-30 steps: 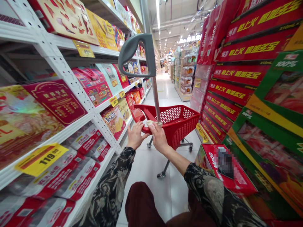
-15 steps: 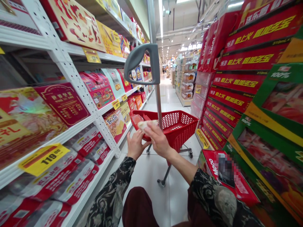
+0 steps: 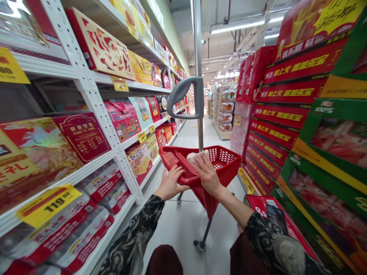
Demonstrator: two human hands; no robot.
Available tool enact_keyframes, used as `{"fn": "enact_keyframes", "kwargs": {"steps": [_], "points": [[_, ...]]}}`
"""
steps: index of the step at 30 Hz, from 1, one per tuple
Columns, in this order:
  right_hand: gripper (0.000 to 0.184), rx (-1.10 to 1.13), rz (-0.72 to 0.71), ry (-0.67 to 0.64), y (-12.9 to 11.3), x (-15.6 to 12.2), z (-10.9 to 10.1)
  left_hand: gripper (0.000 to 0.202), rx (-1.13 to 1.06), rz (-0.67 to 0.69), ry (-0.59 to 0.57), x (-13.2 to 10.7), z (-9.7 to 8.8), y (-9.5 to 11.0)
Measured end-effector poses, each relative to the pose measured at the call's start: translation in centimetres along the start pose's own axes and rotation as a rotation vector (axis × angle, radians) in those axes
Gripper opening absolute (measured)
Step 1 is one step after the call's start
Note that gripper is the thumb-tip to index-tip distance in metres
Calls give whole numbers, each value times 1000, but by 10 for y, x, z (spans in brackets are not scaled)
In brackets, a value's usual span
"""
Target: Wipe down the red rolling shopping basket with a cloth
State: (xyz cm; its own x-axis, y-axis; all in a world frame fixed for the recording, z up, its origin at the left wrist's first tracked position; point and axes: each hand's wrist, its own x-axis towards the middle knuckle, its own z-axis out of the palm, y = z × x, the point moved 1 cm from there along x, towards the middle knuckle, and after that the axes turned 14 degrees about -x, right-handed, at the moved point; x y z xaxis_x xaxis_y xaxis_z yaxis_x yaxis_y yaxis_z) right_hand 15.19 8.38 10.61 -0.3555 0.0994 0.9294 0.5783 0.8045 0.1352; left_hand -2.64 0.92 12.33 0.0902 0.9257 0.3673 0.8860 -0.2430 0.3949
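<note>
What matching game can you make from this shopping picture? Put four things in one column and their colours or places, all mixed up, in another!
Things:
1. price tag
2. shopping basket
3. cart handle
4. pale item

Colours or places:
A. grey
B. yellow
C. in the right hand
D. red

Right pairs: 1-B, 2-D, 3-A, 4-C.

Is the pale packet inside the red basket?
No, it's out: the right hand holds the pale packet up over the red basket, not resting inside.
</note>
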Motion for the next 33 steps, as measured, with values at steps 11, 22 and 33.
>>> {"fn": "enact_keyframes", "kwargs": {"steps": [11,22,33], "points": [[40,172,171,-148,2,-54,7,39,92,75,95,0,11,10],[61,222,493,-191,39,-63,-24,67,99,42,49,22,42,51],[57,68,565,-278,15,-38,-43,69,242,-77,87,30,45,31]]}}
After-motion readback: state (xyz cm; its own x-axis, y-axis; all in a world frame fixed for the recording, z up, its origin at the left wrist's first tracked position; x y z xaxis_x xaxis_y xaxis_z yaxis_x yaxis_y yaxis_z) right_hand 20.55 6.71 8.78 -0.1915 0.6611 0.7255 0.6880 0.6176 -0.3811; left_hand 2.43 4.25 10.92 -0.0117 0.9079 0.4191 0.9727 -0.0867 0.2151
